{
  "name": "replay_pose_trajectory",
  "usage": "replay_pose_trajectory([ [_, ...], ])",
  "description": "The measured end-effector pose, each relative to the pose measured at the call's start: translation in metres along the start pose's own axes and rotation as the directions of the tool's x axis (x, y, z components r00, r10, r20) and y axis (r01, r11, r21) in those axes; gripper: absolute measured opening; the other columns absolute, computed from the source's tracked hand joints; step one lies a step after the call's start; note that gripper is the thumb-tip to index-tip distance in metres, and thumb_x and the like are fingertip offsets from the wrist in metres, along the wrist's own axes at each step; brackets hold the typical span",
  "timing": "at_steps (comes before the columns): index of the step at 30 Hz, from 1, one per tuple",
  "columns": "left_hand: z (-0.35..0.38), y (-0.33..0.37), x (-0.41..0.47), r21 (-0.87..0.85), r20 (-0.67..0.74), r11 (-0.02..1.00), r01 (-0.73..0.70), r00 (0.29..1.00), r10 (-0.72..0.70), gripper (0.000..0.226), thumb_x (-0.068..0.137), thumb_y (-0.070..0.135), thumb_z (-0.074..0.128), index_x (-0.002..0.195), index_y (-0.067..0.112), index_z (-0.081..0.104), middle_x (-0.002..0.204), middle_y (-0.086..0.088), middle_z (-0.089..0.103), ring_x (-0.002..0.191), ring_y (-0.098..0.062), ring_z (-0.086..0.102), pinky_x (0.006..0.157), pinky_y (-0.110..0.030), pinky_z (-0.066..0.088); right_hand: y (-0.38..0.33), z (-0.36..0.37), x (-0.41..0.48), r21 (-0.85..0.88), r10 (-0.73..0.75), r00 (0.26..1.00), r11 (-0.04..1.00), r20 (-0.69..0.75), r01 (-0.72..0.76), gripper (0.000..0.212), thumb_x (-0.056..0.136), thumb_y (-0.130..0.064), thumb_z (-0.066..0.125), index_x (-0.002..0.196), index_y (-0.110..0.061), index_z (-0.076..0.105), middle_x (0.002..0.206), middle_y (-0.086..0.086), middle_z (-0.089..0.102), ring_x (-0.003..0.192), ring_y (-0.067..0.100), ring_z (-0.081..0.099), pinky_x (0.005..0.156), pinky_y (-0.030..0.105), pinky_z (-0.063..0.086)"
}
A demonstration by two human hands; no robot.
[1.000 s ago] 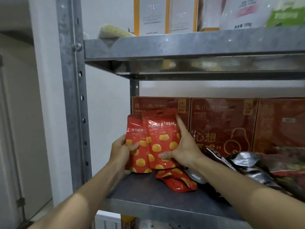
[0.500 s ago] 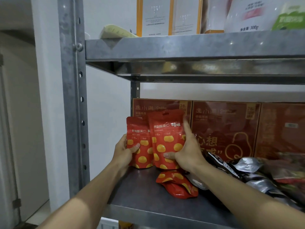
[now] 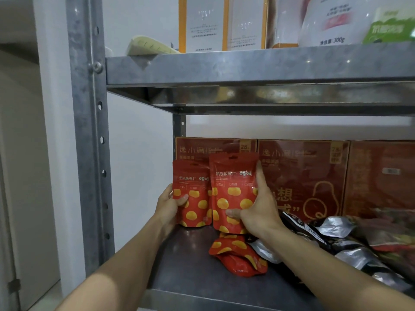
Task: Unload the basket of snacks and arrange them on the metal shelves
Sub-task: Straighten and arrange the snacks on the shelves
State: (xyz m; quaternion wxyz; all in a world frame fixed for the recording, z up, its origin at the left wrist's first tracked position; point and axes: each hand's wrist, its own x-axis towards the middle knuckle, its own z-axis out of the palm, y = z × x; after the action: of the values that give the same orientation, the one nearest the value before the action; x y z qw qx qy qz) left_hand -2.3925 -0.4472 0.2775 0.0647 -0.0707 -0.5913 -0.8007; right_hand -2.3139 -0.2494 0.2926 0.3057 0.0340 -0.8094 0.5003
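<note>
Head view, looking at a metal rack.

- Lower shelf (image 3: 190,277): two red snack pouches with yellow spots stand upright near its left end, in front of a row of dark red boxes (image 3: 303,171) that line the back.
- Left pouch (image 3: 195,194): upright, with its base on the shelf. The left hand (image 3: 170,205) grips its left edge. The thumb is on the printed front and the fingers are wrapped behind, out of sight.
- Right pouch (image 3: 233,187): upright and slightly taller in frame, its left edge overlapping the left pouch. The right hand (image 3: 258,212) holds it, with the thumb laid across the lower front and the index finger stretched up along the right edge. The other fingers are behind it.
- The right pouch's lower edge meets a third pouch (image 3: 238,254) of the same print, which lies crumpled on the shelf nearer the camera. Cannot tell whether it rests on that pouch or is held just clear.
- To the right of the hands is a loose heap of silver and dark packets (image 3: 336,227), lying flat and partly under the right forearm.
- Upper shelf (image 3: 247,66): white cartons with orange edges (image 3: 202,23), a white bag (image 3: 330,21) and a green pack (image 3: 390,28) at far right.
- A perforated upright post (image 3: 87,131) stands at the left and is bolted to the upper shelf.
</note>
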Motion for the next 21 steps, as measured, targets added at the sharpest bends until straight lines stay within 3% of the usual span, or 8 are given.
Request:
replay_pose_trajectory([
  [4,0.002,0.001,-0.005,-0.019,-0.014,1.000,0.012,1.000,-0.012,0.037,0.094,0.002,0.054,0.122,0.026,0.058,0.107,-0.002,0.073,0.095,-0.024,0.069,0.071,-0.038,0.057,-0.004,0.002,-0.004,0.018,-0.010,0.999,1.000,0.033,0.009,0.144,0.059,-0.010,0.095,0.144,-0.064,-0.007,0.132,-0.004,0.046,0.125,0.016,0.049,0.108,0.044,0.045],
  [7,0.005,0.010,-0.015,-0.015,-0.111,0.996,-0.085,0.990,0.083,0.046,0.093,0.001,0.053,0.130,0.029,0.049,0.119,0.003,0.063,0.093,-0.013,0.063,0.063,-0.027,0.050,-0.012,0.009,-0.006,0.046,-0.020,0.999,0.999,0.049,0.018,0.142,0.059,-0.010,0.094,0.144,-0.064,-0.005,0.135,-0.007,0.044,0.128,0.015,0.046,0.111,0.044,0.042],
  [9,0.002,0.016,-0.016,0.068,-0.216,0.985,-0.160,0.961,0.171,0.058,0.092,0.000,0.054,0.139,0.031,0.041,0.132,0.005,0.049,0.109,-0.015,0.054,0.076,-0.028,0.049,-0.020,0.017,-0.008,0.055,-0.027,0.998,0.998,0.065,0.023,0.141,0.060,-0.011,0.094,0.143,-0.065,-0.006,0.136,-0.008,0.042,0.130,0.014,0.045,0.112,0.046,0.041],
  [11,-0.005,0.019,-0.019,0.224,-0.319,0.956,-0.190,0.912,0.256,0.064,0.088,0.001,0.059,0.138,0.035,0.041,0.139,0.003,0.043,0.125,-0.021,0.044,0.098,-0.041,0.045,-0.029,0.027,-0.010,0.064,-0.036,0.996,0.997,0.079,0.031,0.140,0.061,-0.011,0.094,0.146,-0.061,-0.005,0.137,-0.009,0.041,0.132,0.014,0.042,0.114,0.045,0.038],
  [13,-0.012,0.020,-0.031,0.304,-0.362,0.924,-0.231,0.869,0.336,0.053,0.088,0.003,0.062,0.128,0.034,0.047,0.128,0.003,0.048,0.121,-0.021,0.047,0.095,-0.038,0.047,-0.036,0.039,-0.013,0.084,-0.059,0.994,0.995,0.091,0.051,0.140,0.062,-0.009,0.093,0.147,-0.060,-0.005,0.133,-0.010,0.041,0.131,0.012,0.042,0.114,0.042,0.037],
  [16,-0.016,0.021,-0.054,0.342,-0.147,0.889,-0.305,0.917,0.371,0.028,0.096,0.015,0.059,0.119,0.028,0.053,0.112,-0.001,0.061,0.101,-0.012,0.060,0.066,-0.015,0.046,-0.041,0.058,-0.019,0.106,-0.075,0.990,0.992,0.117,0.062,0.139,0.062,-0.006,0.092,0.147,-0.060,-0.004,0.132,-0.009,0.043,0.128,0.011,0.045,0.111,0.039,0.040],
  [18,-0.019,0.019,-0.064,0.263,0.007,0.917,-0.300,0.951,0.309,0.034,0.096,0.018,0.059,0.126,0.031,0.050,0.108,-0.003,0.064,0.094,-0.010,0.065,0.061,-0.012,0.050,-0.041,0.070,-0.024,0.138,-0.072,0.992,0.989,0.106,0.057,0.140,0.060,-0.003,0.092,0.148,-0.060,-0.002,0.133,-0.006,0.046,0.124,0.012,0.050,0.108,0.040,0.044],
  [21,-0.025,0.015,-0.068,0.276,0.069,0.915,-0.293,0.956,0.285,0.048,0.094,0.016,0.063,0.134,0.034,0.043,0.107,-0.003,0.064,0.091,-0.010,0.067,0.065,-0.017,0.055,-0.038,0.080,-0.030,0.170,-0.059,0.992,0.985,0.113,0.040,0.141,0.061,-0.001,0.090,0.147,-0.060,-0.005,0.137,-0.007,0.043,0.125,0.013,0.049,0.108,0.043,0.045],
])
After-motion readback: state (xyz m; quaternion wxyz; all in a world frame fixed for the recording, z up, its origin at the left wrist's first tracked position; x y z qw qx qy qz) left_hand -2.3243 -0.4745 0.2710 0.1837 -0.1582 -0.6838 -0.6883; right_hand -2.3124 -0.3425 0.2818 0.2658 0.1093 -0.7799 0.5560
